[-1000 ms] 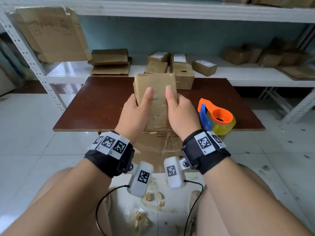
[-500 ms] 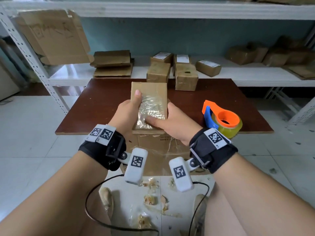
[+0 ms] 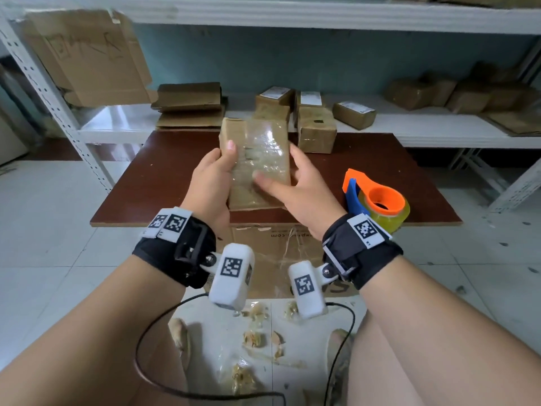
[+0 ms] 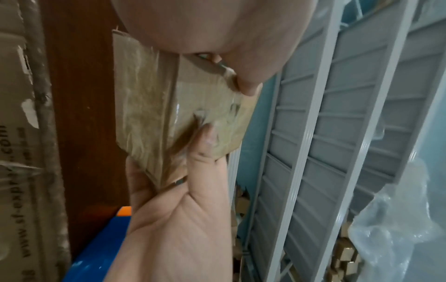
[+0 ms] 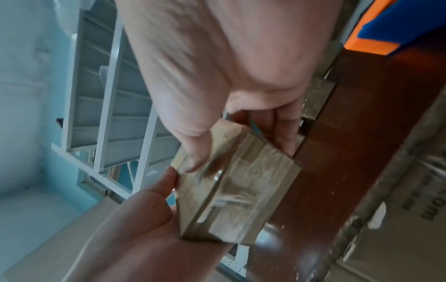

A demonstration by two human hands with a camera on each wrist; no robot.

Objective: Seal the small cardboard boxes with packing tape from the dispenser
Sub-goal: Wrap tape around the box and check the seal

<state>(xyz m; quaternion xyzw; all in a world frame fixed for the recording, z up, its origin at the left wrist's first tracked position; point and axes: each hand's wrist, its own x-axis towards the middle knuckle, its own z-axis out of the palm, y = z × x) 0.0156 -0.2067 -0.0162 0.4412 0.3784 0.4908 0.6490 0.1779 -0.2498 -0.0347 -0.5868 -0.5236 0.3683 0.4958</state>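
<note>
The person holds one small cardboard box (image 3: 254,162) in the centre of the head view, lifted clear above the brown tabletop (image 3: 164,183), its broad face already covered with glossy, wrinkled packing tape (image 3: 263,148). The left hand (image 3: 210,183) grasps the box's left edge, thumb laid on the front face and fingers wrapped behind. The right hand (image 3: 298,186) grasps the right side, thumb pressed flat across the taped face and fingers behind; the right wrist view confirms both hands closed on the box. The step in hand appears to be smoothing the tape down and checking the seal. To do it well, keep the left hand steady as the support and run the right thumb from the middle of the strip outward toward each edge, pushing the creases and air pockets out. Work the tape over each corner where it turns onto the next face, as the left wrist view shows puckered tape there. Do not squeeze hard, since thin cardboard is likely to dent. Turn the box to inspect each seam before setting it down. The tape dispenser (image 3: 377,200), orange and blue with a yellowish roll, rests untouched on the tabletop's near right edge, within reach if a further strip is required. Other taped boxes (image 3: 317,133) stand at the table's far edge, just behind the held box.
</note>
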